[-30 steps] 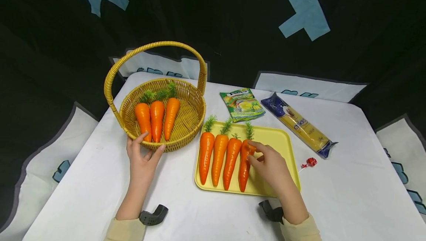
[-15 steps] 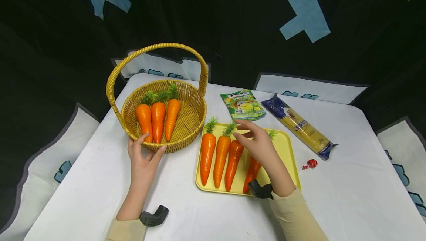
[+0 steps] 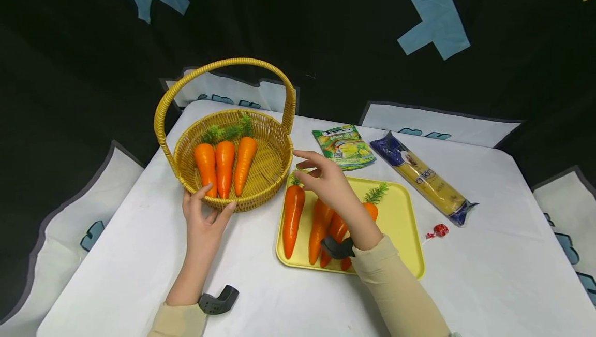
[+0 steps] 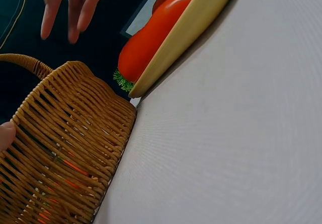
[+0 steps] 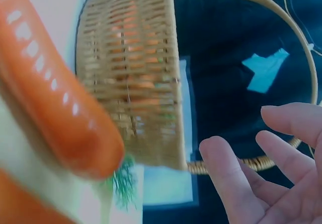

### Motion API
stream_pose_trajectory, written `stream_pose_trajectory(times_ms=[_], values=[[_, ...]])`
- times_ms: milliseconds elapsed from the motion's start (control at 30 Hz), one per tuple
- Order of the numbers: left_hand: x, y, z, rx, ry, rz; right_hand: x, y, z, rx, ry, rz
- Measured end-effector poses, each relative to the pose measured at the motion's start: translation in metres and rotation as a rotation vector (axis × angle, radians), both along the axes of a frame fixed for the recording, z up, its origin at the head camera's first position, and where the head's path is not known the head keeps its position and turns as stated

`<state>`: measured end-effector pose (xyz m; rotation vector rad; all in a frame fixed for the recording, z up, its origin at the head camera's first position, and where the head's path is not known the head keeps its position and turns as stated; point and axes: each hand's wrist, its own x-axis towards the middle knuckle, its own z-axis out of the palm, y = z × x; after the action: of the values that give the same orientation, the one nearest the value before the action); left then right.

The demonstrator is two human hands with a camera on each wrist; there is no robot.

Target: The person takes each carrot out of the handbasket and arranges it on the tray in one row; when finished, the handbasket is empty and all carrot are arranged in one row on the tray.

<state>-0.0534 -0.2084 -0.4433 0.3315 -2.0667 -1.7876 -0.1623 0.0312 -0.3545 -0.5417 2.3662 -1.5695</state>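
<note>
White table [image 3: 503, 269]; green packet [image 3: 344, 146] behind tray [image 3: 396, 223]; left hand [image 3: 203, 228] grips basket [image 3: 261, 201]; right hand [image 3: 327, 179], fingers apart; forearm [image 3: 360, 223] part-hiding carrots [image 3: 319, 231].

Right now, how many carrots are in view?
7: three carrots in the basket and four on the yellow tray, three of those partly hidden by the right arm.

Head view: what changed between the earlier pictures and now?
The right hand came off the rightmost carrot on the tray and moved left, now empty over the leafy top of the leftmost carrot, near the basket. The rightmost carrot swung right at its leafy end; the middle two carrots shifted slightly right. The left hand still holds the basket; the three carrots inside stayed.
</note>
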Motion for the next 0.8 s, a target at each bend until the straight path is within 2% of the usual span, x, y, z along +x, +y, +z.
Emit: stream_pose_trajectory(times_ms=[300, 533, 800], values=[[0.000, 0.001, 0.001, -0.017, -0.005, 0.000, -0.009, -0.033, -0.003, -0.037, -0.059, 0.086], [0.000, 0.001, 0.002, -0.027, -0.001, 0.015, -0.016, -0.058, 0.000, 0.078, 0.002, 0.127], [0.001, 0.000, 0.002, -0.029, 0.003, 0.007, -0.026, -0.084, -0.004, 0.179, 0.010, 0.173]])
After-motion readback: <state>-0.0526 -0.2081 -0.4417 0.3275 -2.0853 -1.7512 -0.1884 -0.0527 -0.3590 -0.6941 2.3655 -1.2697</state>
